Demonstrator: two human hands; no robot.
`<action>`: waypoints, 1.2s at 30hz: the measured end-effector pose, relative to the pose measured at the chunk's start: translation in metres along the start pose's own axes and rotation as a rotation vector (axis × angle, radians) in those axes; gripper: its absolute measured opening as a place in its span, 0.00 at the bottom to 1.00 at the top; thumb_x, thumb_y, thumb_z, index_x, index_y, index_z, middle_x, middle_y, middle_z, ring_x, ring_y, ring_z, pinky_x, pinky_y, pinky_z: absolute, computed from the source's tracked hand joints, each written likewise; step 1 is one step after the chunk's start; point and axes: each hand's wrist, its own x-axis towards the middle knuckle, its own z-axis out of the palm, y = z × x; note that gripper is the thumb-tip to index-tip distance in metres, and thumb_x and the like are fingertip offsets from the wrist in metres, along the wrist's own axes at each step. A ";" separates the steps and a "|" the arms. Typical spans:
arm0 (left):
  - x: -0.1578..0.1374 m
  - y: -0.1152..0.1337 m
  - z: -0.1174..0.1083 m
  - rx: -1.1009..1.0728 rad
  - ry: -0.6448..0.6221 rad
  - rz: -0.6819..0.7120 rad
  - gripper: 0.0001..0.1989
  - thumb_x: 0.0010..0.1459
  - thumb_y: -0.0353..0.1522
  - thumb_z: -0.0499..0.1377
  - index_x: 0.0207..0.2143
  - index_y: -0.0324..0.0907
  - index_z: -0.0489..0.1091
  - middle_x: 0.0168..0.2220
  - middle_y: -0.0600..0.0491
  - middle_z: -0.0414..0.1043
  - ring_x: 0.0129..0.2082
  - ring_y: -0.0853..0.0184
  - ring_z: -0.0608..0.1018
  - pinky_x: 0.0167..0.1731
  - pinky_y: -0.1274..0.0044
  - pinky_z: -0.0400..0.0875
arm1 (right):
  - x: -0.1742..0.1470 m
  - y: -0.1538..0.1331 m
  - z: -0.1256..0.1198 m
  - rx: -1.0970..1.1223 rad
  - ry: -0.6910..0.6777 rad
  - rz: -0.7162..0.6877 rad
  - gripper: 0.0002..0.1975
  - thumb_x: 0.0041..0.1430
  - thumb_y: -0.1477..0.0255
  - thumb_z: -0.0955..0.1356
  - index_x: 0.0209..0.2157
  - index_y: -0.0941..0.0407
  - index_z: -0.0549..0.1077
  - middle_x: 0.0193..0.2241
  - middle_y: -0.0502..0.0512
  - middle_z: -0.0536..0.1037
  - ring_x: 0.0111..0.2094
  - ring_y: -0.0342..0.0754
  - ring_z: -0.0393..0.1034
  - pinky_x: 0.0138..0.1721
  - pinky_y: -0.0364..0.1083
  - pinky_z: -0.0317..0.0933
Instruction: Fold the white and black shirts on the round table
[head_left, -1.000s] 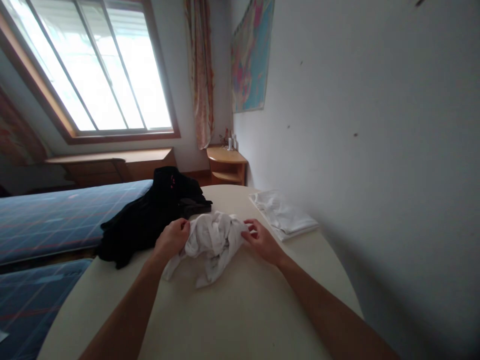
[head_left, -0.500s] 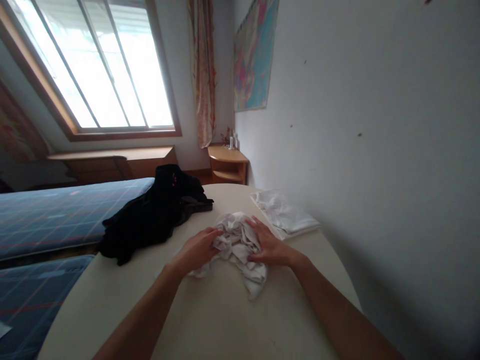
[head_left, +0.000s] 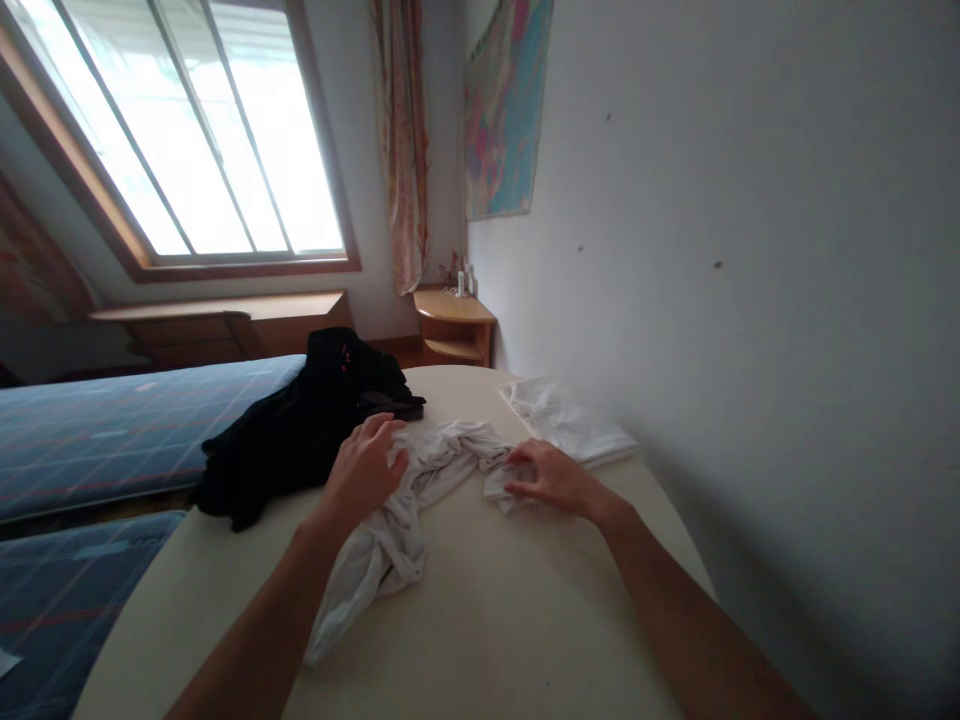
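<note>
On round cream table [head_left: 510, 620]: white cloth [head_left: 431, 470] between hands, freshly drawn out from compact bundle, hence apparently looser for handling; left hand [head_left: 364, 470] with thumb and fingers parted; right hand [head_left: 559, 478] curled at cloth's right end, pinch indeterminable.

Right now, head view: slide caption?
Both hands at a rumpled white cloth on a pale table, black clothing to the left.

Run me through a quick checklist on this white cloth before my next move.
1. White cloth spread smooth: not ok, crumpled and twisted.
2. Cloth on the table: ok, where visible.
3. Grip closed on left hand: not ok, thumb and fingers stand apart.
4. Right hand gripping cloth: cannot tell, contact is unclear.
5. Black garment apart from cloth: cannot tell, left hand blocks part.
</note>
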 end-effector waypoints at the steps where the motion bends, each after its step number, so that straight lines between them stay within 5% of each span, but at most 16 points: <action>1: -0.002 0.002 0.004 -0.028 -0.051 0.052 0.23 0.59 0.36 0.55 0.57 0.43 0.67 0.62 0.43 0.63 0.58 0.54 0.70 0.58 0.67 0.62 | -0.001 0.001 0.000 0.008 -0.047 -0.044 0.21 0.48 0.62 0.76 0.44 0.53 0.77 0.44 0.57 0.78 0.47 0.56 0.71 0.51 0.52 0.61; 3: -0.007 0.004 0.012 -0.078 -0.198 0.088 0.28 0.56 0.37 0.60 0.59 0.45 0.66 0.62 0.44 0.64 0.58 0.54 0.70 0.59 0.66 0.61 | -0.002 0.004 0.001 0.004 -0.088 -0.083 0.22 0.46 0.65 0.77 0.44 0.52 0.78 0.47 0.57 0.77 0.52 0.57 0.68 0.55 0.53 0.59; 7: -0.010 -0.006 0.019 -0.086 -0.323 0.026 0.24 0.51 0.32 0.62 0.53 0.47 0.72 0.53 0.46 0.75 0.52 0.55 0.75 0.53 0.69 0.65 | 0.002 0.005 0.002 -0.003 -0.005 0.019 0.07 0.58 0.67 0.70 0.36 0.53 0.78 0.36 0.56 0.80 0.41 0.54 0.73 0.46 0.50 0.63; 12: 0.004 -0.018 0.008 -0.284 -0.113 -0.235 0.12 0.53 0.34 0.59 0.40 0.45 0.76 0.30 0.52 0.76 0.32 0.62 0.78 0.33 0.76 0.67 | 0.006 0.007 -0.004 0.138 0.397 0.144 0.14 0.65 0.60 0.63 0.39 0.55 0.73 0.35 0.57 0.79 0.36 0.52 0.73 0.41 0.49 0.65; 16: 0.010 -0.004 -0.003 -0.739 0.048 -0.372 0.18 0.47 0.43 0.63 0.35 0.39 0.75 0.23 0.56 0.69 0.21 0.70 0.69 0.21 0.80 0.59 | 0.008 0.004 -0.006 0.024 0.634 0.139 0.11 0.63 0.65 0.63 0.41 0.55 0.72 0.37 0.59 0.76 0.39 0.54 0.71 0.45 0.53 0.66; 20: 0.009 0.016 -0.013 -1.029 0.090 -0.382 0.25 0.40 0.48 0.68 0.34 0.38 0.74 0.24 0.57 0.69 0.21 0.73 0.67 0.20 0.82 0.59 | 0.006 -0.015 0.009 -0.052 0.455 -0.051 0.15 0.62 0.66 0.64 0.48 0.54 0.73 0.47 0.62 0.75 0.53 0.57 0.66 0.59 0.57 0.57; 22: 0.007 0.022 -0.017 -1.145 0.074 -0.360 0.25 0.40 0.48 0.70 0.34 0.38 0.74 0.24 0.57 0.69 0.22 0.73 0.68 0.20 0.83 0.59 | 0.004 -0.023 0.024 -0.064 0.280 -0.097 0.25 0.60 0.61 0.67 0.58 0.53 0.68 0.59 0.62 0.68 0.63 0.59 0.57 0.65 0.58 0.48; 26: 0.003 0.033 -0.029 -1.350 0.003 -0.335 0.22 0.42 0.44 0.72 0.35 0.40 0.72 0.25 0.58 0.69 0.21 0.75 0.68 0.20 0.84 0.59 | 0.001 -0.020 0.047 -0.112 0.031 0.006 0.46 0.53 0.52 0.72 0.68 0.48 0.53 0.70 0.60 0.50 0.69 0.63 0.41 0.67 0.62 0.36; 30: -0.002 0.045 -0.046 -1.482 -0.011 -0.328 0.20 0.41 0.40 0.73 0.33 0.40 0.72 0.26 0.59 0.69 0.21 0.76 0.68 0.19 0.86 0.61 | 0.004 -0.009 0.044 -0.146 -0.001 0.045 0.37 0.56 0.63 0.71 0.66 0.51 0.60 0.64 0.62 0.63 0.63 0.60 0.58 0.64 0.60 0.46; 36: -0.004 0.059 -0.058 -1.584 0.089 -0.302 0.20 0.41 0.38 0.73 0.33 0.42 0.70 0.30 0.57 0.73 0.24 0.75 0.72 0.22 0.85 0.67 | 0.003 -0.019 0.017 0.081 -0.121 -0.096 0.19 0.52 0.78 0.67 0.45 0.50 0.79 0.44 0.53 0.81 0.46 0.52 0.74 0.51 0.48 0.63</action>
